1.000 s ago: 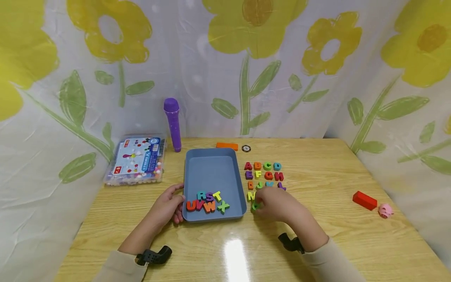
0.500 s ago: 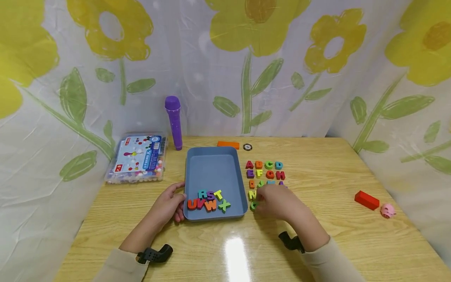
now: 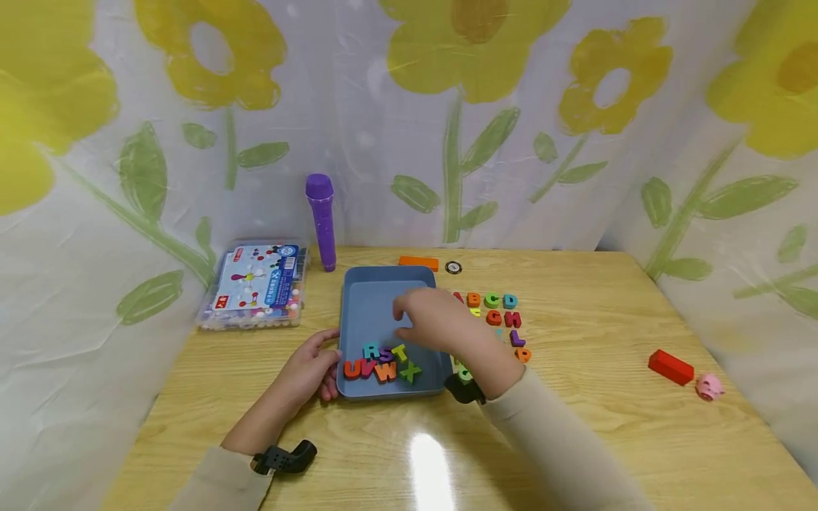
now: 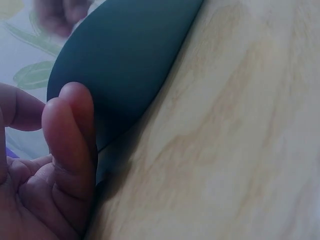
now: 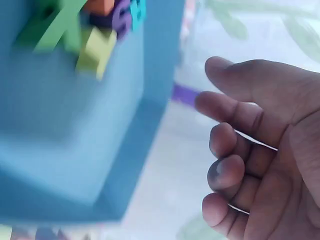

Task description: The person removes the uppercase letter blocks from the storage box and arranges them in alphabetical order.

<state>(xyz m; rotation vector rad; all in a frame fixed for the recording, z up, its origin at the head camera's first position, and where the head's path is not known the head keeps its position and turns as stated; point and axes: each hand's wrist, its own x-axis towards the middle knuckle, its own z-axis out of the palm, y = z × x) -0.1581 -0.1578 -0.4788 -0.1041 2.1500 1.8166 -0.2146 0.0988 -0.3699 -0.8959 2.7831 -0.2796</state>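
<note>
A blue tray (image 3: 377, 305) lies mid-table and holds several foam letters (image 3: 383, 362): R, S, T above U, V, W, X. My right hand (image 3: 418, 319) hovers over the tray just behind them, fingers relaxed. In the right wrist view that right hand (image 5: 240, 165) is empty above the tray (image 5: 60, 150) and its letters (image 5: 90, 30). My left hand (image 3: 313, 369) rests against the tray's front left edge. In the left wrist view its fingers (image 4: 70, 135) lie on the tray's outer wall (image 4: 125, 65). Rows of letters (image 3: 492, 300) lie right of the tray, partly hidden by my right arm.
A purple toy microphone (image 3: 322, 220) stands at the back beside a clear plastic box (image 3: 255, 284). An orange block (image 3: 418, 262) and a small round piece (image 3: 453, 267) lie behind the tray. A red block (image 3: 670, 367) and a pink pig (image 3: 709, 387) sit far right. Flowered curtains enclose the table.
My right hand left the lettered rows on the table and swung left over the tray, empty. A green letter stays by the tray's right front corner. The left hand has not moved.
</note>
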